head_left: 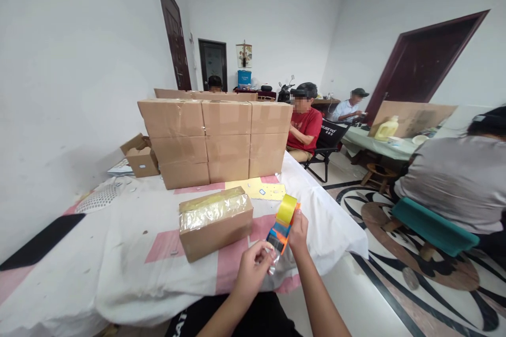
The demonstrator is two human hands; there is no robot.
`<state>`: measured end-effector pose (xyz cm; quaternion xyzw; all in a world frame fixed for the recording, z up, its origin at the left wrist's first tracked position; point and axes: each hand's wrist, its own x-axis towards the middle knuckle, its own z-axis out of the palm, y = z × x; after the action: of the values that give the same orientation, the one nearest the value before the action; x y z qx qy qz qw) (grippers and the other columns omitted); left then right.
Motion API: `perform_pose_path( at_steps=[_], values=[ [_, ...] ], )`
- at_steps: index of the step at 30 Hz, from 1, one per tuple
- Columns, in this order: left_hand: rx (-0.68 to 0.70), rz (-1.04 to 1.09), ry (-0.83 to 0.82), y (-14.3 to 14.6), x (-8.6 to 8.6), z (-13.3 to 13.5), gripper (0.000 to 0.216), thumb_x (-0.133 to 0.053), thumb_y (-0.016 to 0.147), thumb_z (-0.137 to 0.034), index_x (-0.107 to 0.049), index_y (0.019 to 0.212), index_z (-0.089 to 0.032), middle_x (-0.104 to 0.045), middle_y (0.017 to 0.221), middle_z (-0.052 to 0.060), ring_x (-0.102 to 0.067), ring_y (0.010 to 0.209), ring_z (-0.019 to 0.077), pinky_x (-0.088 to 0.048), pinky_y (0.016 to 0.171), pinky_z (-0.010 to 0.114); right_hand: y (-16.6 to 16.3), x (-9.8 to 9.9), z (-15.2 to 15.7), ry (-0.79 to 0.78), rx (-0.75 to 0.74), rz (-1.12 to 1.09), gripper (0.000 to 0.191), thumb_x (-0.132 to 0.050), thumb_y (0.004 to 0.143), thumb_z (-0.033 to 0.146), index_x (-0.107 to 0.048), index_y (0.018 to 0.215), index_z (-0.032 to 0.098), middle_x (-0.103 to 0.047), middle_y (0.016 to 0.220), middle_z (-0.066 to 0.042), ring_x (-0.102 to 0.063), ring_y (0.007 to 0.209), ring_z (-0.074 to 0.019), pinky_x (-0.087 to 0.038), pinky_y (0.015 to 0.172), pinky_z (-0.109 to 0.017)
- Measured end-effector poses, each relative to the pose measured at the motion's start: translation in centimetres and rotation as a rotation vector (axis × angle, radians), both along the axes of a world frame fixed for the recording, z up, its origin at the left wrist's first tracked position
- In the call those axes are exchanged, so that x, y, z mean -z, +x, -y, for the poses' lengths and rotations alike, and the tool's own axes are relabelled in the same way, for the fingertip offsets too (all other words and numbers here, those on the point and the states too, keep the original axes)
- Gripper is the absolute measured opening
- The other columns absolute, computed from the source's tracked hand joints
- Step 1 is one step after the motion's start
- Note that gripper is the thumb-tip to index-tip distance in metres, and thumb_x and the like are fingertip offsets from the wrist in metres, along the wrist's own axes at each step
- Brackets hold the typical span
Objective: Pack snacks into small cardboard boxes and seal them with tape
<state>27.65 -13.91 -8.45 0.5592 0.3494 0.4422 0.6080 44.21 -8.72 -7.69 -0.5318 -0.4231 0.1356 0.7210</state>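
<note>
My right hand (299, 234) is wrapped round the side of a tape dispenser (280, 235), orange and blue with a yellow tape roll (286, 209) on top. At the dispenser's lower end, my left hand (255, 267) pinches the loose end of the clear tape (273, 265) between thumb and fingers. A cardboard box (216, 239) lies on the table to the left of both hands, apart from them. Shiny tape covers its top face.
Stacked cardboard boxes (228, 148) form a wall at the table's back. An open carton (143, 160) stands beside them. A black mat (42, 240) and a yellow sheet (256, 189) lie on the tablecloth (130, 258). Other people sit behind and to the right, one in a red shirt (305, 129).
</note>
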Motion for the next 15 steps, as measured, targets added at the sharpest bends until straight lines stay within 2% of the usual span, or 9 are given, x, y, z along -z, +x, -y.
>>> perform_pose_path(
  at_steps=[5, 9, 11, 15],
  values=[
    [-0.001, 0.025, -0.052, 0.8, 0.5, 0.3, 0.034, -0.072, 0.079, -0.049, -0.064, 0.081, -0.015, -0.064, 0.061, 0.001, -0.052, 0.047, 0.0098, -0.040, 0.049, 0.021, 1.0, -1.0, 0.7, 0.014, 0.057, 0.065, 0.059, -0.048, 0.093, 0.068, -0.042, 0.056, 0.023, -0.040, 0.048, 0.004, -0.036, 0.046, -0.0121, -0.027, 0.047, -0.029],
    [-0.025, 0.030, -0.072, 0.6, 0.5, 0.4, 0.036, -0.074, 0.077, -0.050, -0.066, 0.078, -0.015, -0.064, 0.061, 0.002, -0.050, 0.046, 0.0093, -0.039, 0.046, 0.021, 0.9, -1.6, 0.4, 0.020, 0.064, 0.047, 0.061, -0.038, 0.097, 0.069, -0.049, 0.061, 0.021, -0.049, 0.052, 0.001, -0.043, 0.048, -0.0137, -0.032, 0.048, -0.029],
    [-0.036, 0.026, -0.078, 0.3, 0.6, 0.2, 0.039, -0.075, 0.074, -0.052, -0.065, 0.075, -0.015, -0.064, 0.059, 0.002, -0.049, 0.044, 0.0095, -0.040, 0.045, 0.022, 0.5, -1.9, 0.1, 0.008, 0.034, -0.044, 0.063, -0.039, 0.095, 0.072, -0.056, 0.066, 0.019, -0.057, 0.057, -0.002, -0.051, 0.051, -0.0154, -0.039, 0.050, -0.029],
    [-0.046, 0.015, -0.078, 0.0, 0.6, -0.3, 0.044, -0.077, 0.068, -0.058, -0.064, 0.073, -0.016, -0.062, 0.057, 0.003, -0.053, 0.047, 0.0132, -0.042, 0.043, 0.023, -1.0, -3.2, 0.2, 0.007, -0.033, -0.355, 0.060, -0.053, 0.085, 0.075, -0.062, 0.072, 0.017, -0.065, 0.062, -0.004, -0.061, 0.055, -0.0181, -0.048, 0.053, -0.029]
  ],
)
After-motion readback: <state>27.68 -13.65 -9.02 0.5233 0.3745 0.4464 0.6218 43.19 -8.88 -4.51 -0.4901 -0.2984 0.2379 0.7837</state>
